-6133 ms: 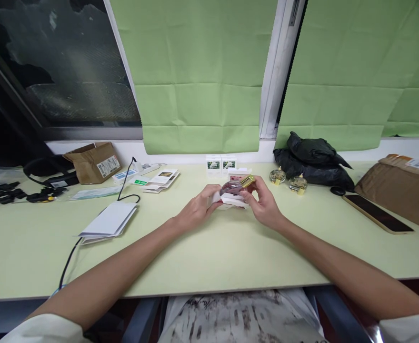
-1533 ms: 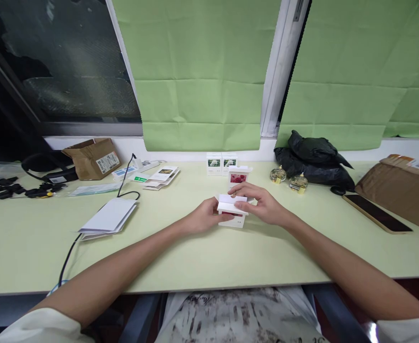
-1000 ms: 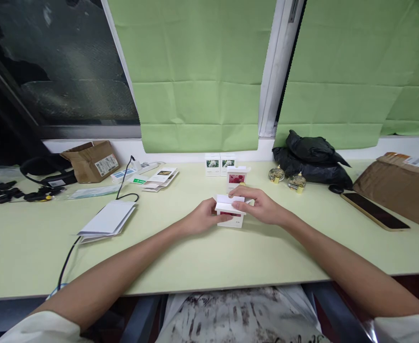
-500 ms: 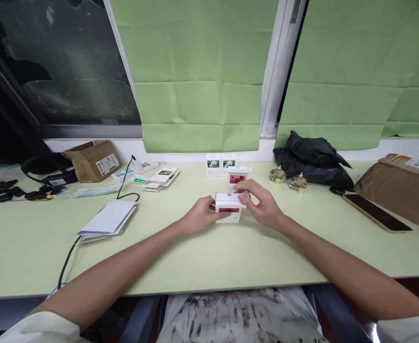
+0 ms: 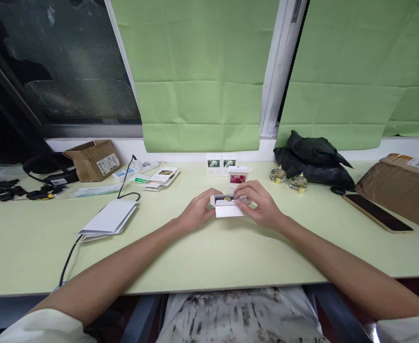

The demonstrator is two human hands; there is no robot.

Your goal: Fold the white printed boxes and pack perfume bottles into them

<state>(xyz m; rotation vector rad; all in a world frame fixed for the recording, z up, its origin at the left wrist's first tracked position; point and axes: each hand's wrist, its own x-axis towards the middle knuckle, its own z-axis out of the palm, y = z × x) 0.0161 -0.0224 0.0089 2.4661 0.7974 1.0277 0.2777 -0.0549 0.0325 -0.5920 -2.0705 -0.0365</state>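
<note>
A small white box (image 5: pixel 230 211) sits between my hands near the middle of the table, its top flap folded down toward me. Something gold (image 5: pixel 227 198) shows inside the opening. My left hand (image 5: pixel 198 209) is closed on the box's left side. At the right side, my right hand (image 5: pixel 261 206) has its thumb and fingers on the edge of the opening; some fingertips are hidden. Just behind stands another white box (image 5: pixel 238 177) with a red flower picture and a raised flap.
Two white-flower boxes (image 5: pixel 214 164) stand by the wall. Two glass bottles with gold parts (image 5: pixel 277 175), a black plastic bag (image 5: pixel 313 162), a phone (image 5: pixel 377 213) and a brown parcel (image 5: pixel 402 190) lie right. Flattened white cartons (image 5: pixel 108 217), a cable and an open cardboard box (image 5: pixel 95 162) are left.
The box's top flap has swung open toward me, uncovering the inside and the gold thing. My left thumb has shifted from the box's front to its left side.
</note>
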